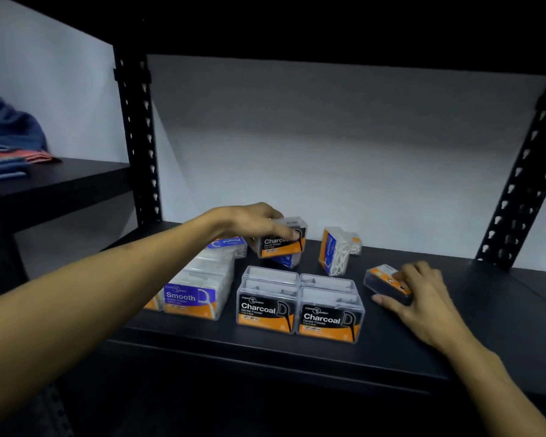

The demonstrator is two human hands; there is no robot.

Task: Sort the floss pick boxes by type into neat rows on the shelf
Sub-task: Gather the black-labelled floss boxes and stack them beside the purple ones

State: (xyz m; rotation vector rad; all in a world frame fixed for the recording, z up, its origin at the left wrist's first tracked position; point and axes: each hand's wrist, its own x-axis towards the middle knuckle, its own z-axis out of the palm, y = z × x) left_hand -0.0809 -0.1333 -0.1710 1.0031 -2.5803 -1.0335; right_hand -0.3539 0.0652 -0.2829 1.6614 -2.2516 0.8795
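Cloth (11, 137), folded, blue with a reddish edge, sits far left on the neighbouring shelf, beyond the black perforated upright (138, 146). On my own shelf (391, 351) the leftmost row is the Smooth boxes (191, 299), purple and orange labels facing me, running back from the front edge; an overturned purple-label box (229, 242) lies at the back of that row, partly hidden by my left forearm. My left hand (249, 220) reaches over them and grips a Charcoal box (282, 239) from above, fingers curled over its clear lid, forefinger down its front face; the box is tilted and sits on top of a blue-label box (286, 260) of which only a corner shows. In front of it, near the shelf's front edge, stand the sorted Charcoal boxes (300, 305), two side by side touching, with more clear lids right behind each. Further right and toward the back, a Round box (334, 250) stands on its end, white picks visible through its side, something small and blurred just behind it. My right hand (423, 298) rests on the shelf at the right, thumb stretched toward the rows, fingers curled around a second loose Charcoal box (386, 280) lying tilted on its side.
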